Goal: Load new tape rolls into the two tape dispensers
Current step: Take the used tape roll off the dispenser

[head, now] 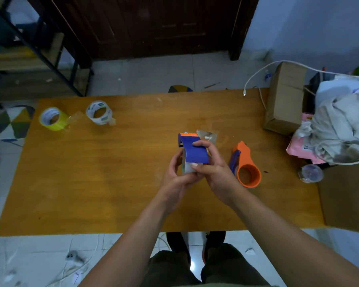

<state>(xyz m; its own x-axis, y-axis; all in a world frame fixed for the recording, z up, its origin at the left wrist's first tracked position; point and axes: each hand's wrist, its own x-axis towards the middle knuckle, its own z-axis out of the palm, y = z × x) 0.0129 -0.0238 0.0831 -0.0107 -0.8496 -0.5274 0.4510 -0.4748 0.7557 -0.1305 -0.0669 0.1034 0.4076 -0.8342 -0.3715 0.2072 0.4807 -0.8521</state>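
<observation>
I judged the task to be about in its first half. Both hands were closed around the blue dispenser (194, 151), held above the middle of the table (91, 183). A pale roll (188, 168) sat under its blue cover, so I believed this one was being loaded, but I could not tell if the tape was already threaded. A loose clear strip (207, 136) stood out at its far end.

My left hand (177, 172) gripped the roll and body from the left side, fingers wrapped. My right hand (210, 166) pinched the cover, thumb on top and fingers at the near end. Neither hand was free.

The long axis of the blue dispenser ran from near to far, its orange front pointing toward the far edge, slightly left.

The orange dispenser (246, 164) lay on the table just to the right of my right hand, its ring showing no roll inside, so it remained to do. Its ring faced the near edge and its narrow end pointed away.

A yellow roll (53, 119) and a white roll (100, 112) waited near the far left corner, not used yet.
</observation>
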